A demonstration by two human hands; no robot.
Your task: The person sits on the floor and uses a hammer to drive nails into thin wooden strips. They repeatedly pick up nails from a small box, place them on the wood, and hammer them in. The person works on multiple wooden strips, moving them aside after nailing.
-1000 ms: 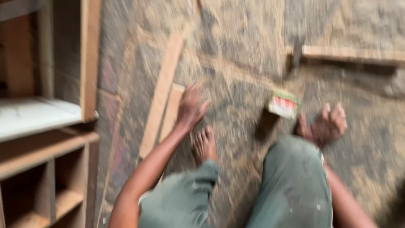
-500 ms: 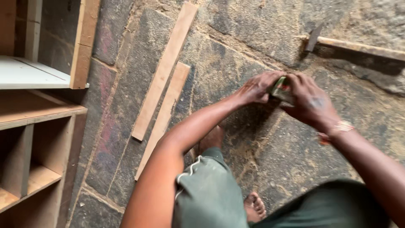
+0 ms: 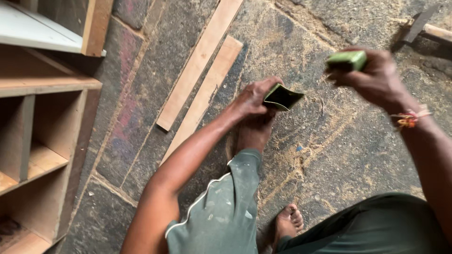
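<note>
I count two wooden strips (image 3: 200,63) at eleven o'clock, two green box parts (image 3: 282,98), one in each of my two hands, and one shelf unit (image 3: 42,89) at nine.

Carpentry workshop: sawdust-strewn stone floor (image 3: 329,155), wood planks (image 3: 200,66), unfinished shelf unit (image 3: 42,122).

Shelf unit (image 3: 42,141) at far left, two planks (image 3: 202,80) laid side by side on the floor (image 3: 329,155) to its right, box (image 3: 281,98) held right of the planks, lid (image 3: 347,60) raised further right, hammer (image 3: 423,28) lying beyond at top right
</note>
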